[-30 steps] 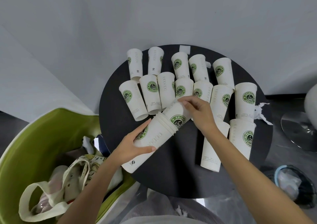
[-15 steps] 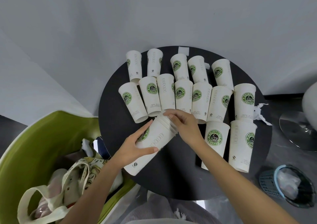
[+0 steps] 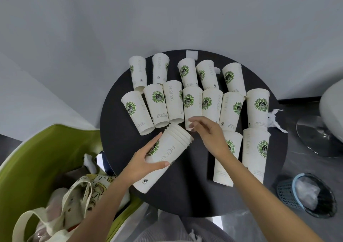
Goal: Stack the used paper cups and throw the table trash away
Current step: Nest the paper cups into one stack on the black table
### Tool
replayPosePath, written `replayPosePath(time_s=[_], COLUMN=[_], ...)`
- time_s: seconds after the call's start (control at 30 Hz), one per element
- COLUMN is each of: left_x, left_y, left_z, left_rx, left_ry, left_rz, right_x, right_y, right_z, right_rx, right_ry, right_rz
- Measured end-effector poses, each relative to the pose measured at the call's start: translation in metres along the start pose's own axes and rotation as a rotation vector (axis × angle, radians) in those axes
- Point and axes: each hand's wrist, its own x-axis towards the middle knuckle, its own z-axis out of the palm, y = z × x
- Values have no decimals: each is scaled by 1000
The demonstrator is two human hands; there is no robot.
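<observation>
The left hand (image 3: 143, 164) gripped the tilted cup stack (image 3: 167, 154) over the round desk (image 3: 118, 130); the right hand (image 3: 209, 134) hovered at a middle-row cup (image 3: 192, 102), and whether it gripped it could not be told

A stack of nested white paper cups (image 3: 167, 154) with round green logos is held tilted over the near left of the round black worktop (image 3: 118, 130), in the grip of the left hand (image 3: 144, 161). Its several rims are turned up and to the right. Fourteen single white paper cups (image 3: 173, 100) of the same print are laid out in three rough rows behind and right of it, narrow bases nearest. A crumpled scrap of white paper (image 3: 274, 119) is seen at the worktop's right edge.
</observation>
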Motion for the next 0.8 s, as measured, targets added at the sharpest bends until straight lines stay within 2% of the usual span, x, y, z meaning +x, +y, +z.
replayPosePath(time_s=[0.27,0.43,0.8], left_x=[5,7,8], left_y=[4,7,8], left_z=[15,23,35], left_rx=[-16,-20,-4], left_ry=[-15,-4,45], left_rz=[-15,-25,-53], right_x=[16,23,26], right_y=[31,44,54], right_z=[-70,-101,-110], right_rx=[-399,-546,-576], right_ry=[71,70,-194], right_rz=[49,107,238])
